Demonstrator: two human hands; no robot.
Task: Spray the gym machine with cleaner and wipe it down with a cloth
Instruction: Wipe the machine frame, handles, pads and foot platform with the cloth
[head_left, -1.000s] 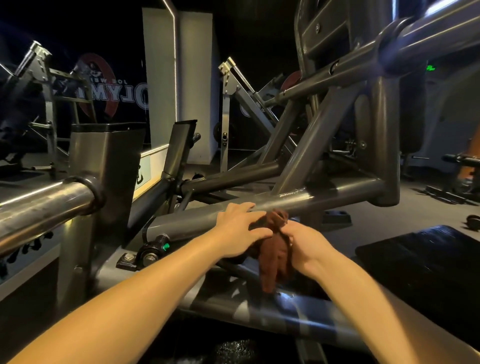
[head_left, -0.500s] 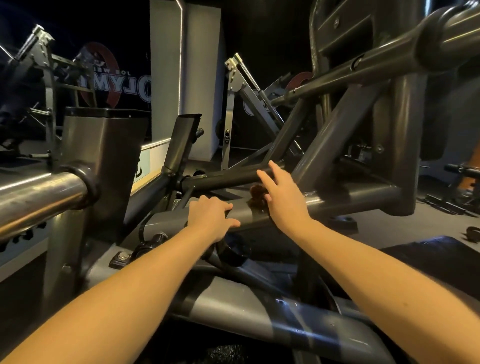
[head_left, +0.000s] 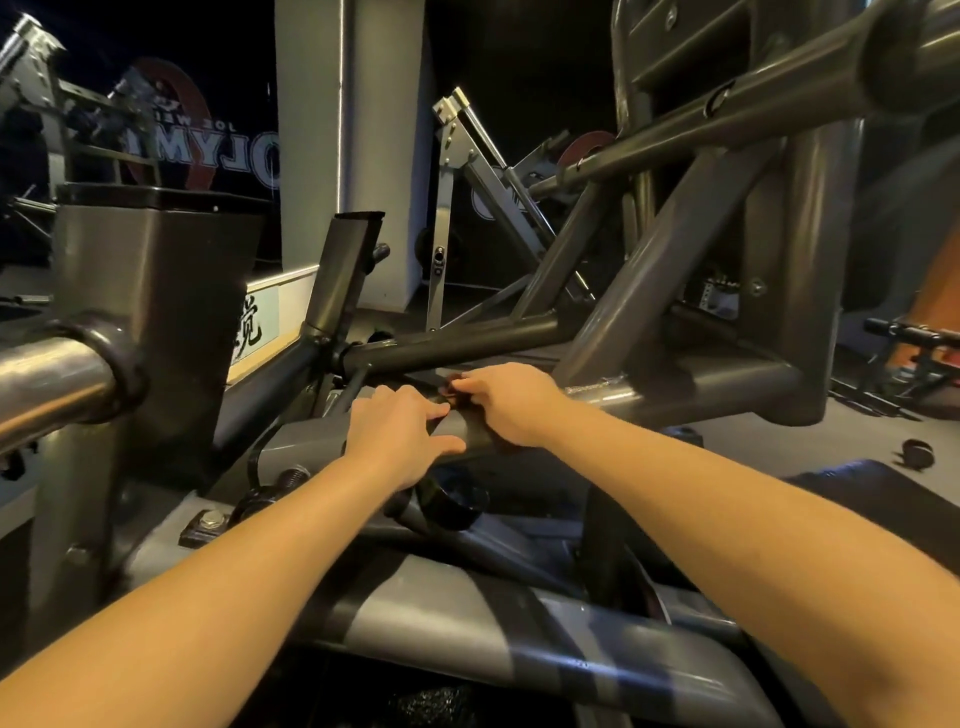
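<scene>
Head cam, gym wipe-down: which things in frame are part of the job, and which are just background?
In the job:
brown cloth, mostly hidden under the right hand that grips it
grey frame tube the cloth lies on
left hand, resting on that tube

Just lying about:
red weight plate
black floor mat
chrome bar
white pillar

Field notes, your own body, head view.

Left forearm (head_left: 234, 582): bare along its whole visible length, unsleeved, broad at the frame's edge and tapering to the wrist. Surface smooth, with a soft sheen from the room lights.

Right forearm (head_left: 727, 525): the same, bare down to the wrist, with a faint shadowed band along its underside.

Left hand (head_left: 400, 441): bare, with knuckles and thumb plainly seen.

Right hand (head_left: 511, 408): bare, with its back toward the camera and its fingertips partly hidden. Nails are too small to read.
</scene>
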